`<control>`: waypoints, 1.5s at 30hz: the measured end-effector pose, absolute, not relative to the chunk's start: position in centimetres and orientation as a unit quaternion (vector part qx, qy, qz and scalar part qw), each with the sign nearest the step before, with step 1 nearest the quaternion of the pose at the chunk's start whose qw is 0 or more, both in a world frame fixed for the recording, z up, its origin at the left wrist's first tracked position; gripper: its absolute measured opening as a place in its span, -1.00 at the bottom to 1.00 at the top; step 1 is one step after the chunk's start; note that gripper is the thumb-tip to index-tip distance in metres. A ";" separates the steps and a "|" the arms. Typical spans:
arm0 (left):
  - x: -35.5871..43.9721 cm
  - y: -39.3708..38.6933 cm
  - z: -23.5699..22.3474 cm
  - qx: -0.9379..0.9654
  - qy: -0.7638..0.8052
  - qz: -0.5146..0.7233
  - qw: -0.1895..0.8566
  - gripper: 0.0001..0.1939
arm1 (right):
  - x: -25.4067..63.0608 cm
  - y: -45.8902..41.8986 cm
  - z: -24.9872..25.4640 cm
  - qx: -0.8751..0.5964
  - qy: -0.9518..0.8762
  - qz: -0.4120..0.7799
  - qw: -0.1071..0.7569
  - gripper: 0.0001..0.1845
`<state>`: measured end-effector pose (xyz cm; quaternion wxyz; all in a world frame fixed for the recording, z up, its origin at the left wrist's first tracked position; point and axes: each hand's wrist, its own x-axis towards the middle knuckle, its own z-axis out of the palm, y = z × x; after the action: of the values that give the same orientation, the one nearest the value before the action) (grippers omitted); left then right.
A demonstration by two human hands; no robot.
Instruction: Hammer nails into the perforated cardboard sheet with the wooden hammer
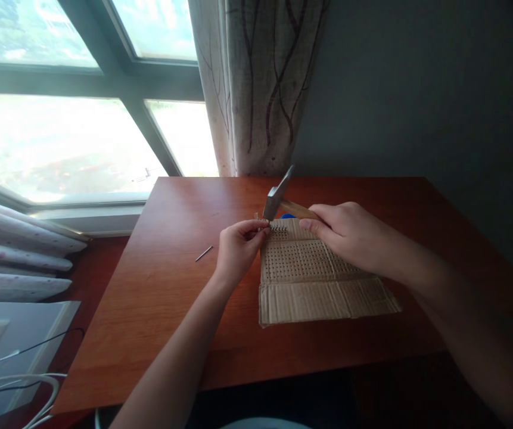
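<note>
My right hand [343,229] is wrapped round the wooden handle of a hammer [274,201]. The hammer's metal head is tilted, its face just above the fingertips of my left hand [241,244]. Those fingers pinch a small nail, mostly hidden by the fingertips, at the far left corner of a cardboard sheet [305,301]. Rows of small holes cover much of the cardboard. Beside my left fingertips, a short row of thin nails [278,229] stands up from it. My right hand and forearm hide the sheet's right part.
A loose metal rod or large nail [204,254] lies on the wooden table [171,298], left of my left hand. Something blue [288,216] shows behind the cardboard. A curtain [265,89] and window stand beyond the table; cables [37,381] hang at lower left.
</note>
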<state>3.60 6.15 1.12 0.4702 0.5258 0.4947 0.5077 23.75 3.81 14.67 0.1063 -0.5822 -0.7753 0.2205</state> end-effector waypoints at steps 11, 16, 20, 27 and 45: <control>3.7 6.2 1.0 0.528 0.502 0.506 0.462 -0.83 | 23.7 3.7 14.6 -0.595 -0.769 0.216 0.092 -0.61; 3.7 6.2 1.1 0.529 0.498 0.506 0.464 -0.82 | 23.7 3.7 14.6 -0.582 -0.773 0.218 0.126 -0.58; 3.7 6.1 1.0 0.532 0.501 0.502 0.462 -0.82 | 23.6 3.6 14.6 -0.591 -0.771 0.213 0.101 -0.60; 3.7 6.1 1.2 0.528 0.496 0.506 0.468 -0.84 | 23.9 3.8 14.4 -0.586 -0.768 0.237 0.105 -0.57; 3.4 6.1 1.0 0.517 0.501 0.489 0.493 -0.80 | 24.5 3.9 14.3 -0.576 -0.773 0.233 0.127 -0.61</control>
<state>3.37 6.15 1.05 0.4929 0.5167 0.5011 0.4889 24.54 3.93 14.26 0.1269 -0.5761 -0.7730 0.2333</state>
